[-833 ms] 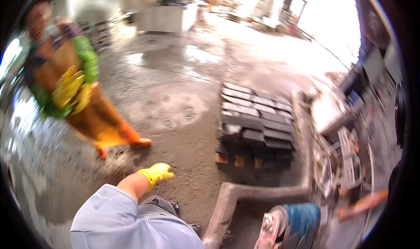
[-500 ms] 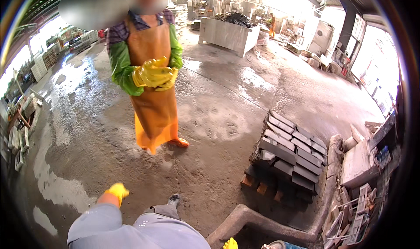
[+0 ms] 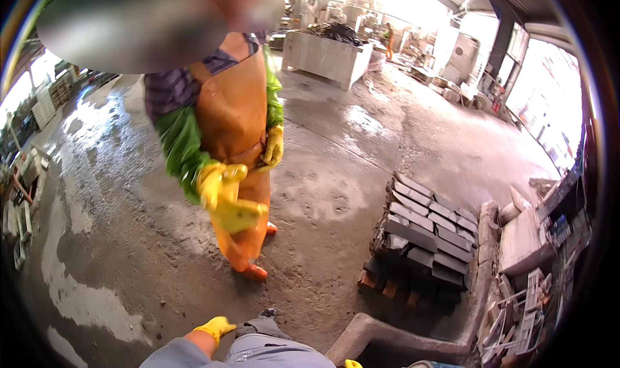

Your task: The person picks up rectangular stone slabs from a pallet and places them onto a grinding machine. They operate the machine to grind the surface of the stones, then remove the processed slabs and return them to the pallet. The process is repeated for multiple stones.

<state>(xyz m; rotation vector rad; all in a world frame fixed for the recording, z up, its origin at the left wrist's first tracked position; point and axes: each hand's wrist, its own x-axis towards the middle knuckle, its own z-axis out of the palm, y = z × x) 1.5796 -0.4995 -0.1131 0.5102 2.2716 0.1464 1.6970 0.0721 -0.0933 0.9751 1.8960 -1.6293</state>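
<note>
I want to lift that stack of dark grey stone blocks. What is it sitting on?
The stack of dark grey stone blocks rests on a wooden pallet; only a few brown runner ends show at its lower edge. The blocks hide the rest, above the wet concrete floor.

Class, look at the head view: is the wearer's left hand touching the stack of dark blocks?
No. The left hand hangs over bare floor, well apart from the stack of dark blocks.

No packages, labels, signs or screens show anywhere in this wet concrete yard; nothing of that kind stands on the floor or against the walls.
</note>
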